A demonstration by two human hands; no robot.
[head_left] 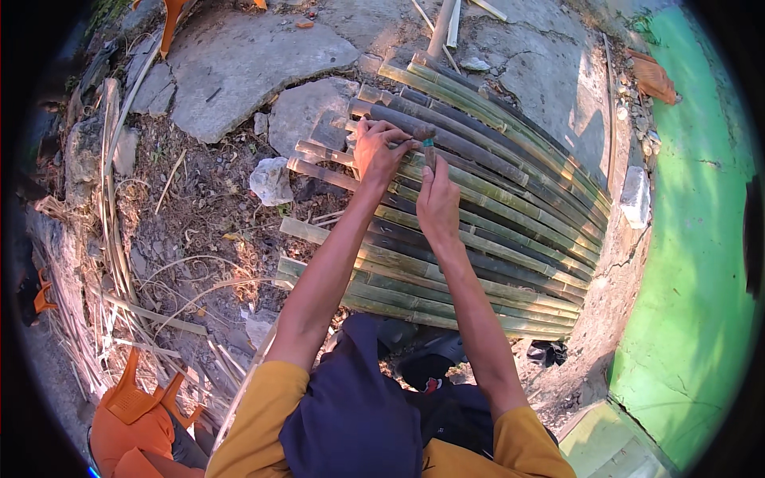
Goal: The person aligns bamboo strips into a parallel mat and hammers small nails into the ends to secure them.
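A panel of split bamboo slats (pixel 478 239) is laid across the broken concrete ground (pixel 239 64), spreading from centre toward 3 o'clock. A green wall (pixel 685 239) is seen at 3 o'clock, an orange plastic chair (pixel 135 414) at 7 o'clock. The left hand (pixel 374 151) is pressed on the slats just above centre, fingers spread and bent against a slat end. The right hand (pixel 437 203), touching distance away at its 4 o'clock, is closed around a small dark-headed tool (pixel 426 143) (what kind cannot be told). A slip could be caused by the rounded slats, and the left fingers could be struck.
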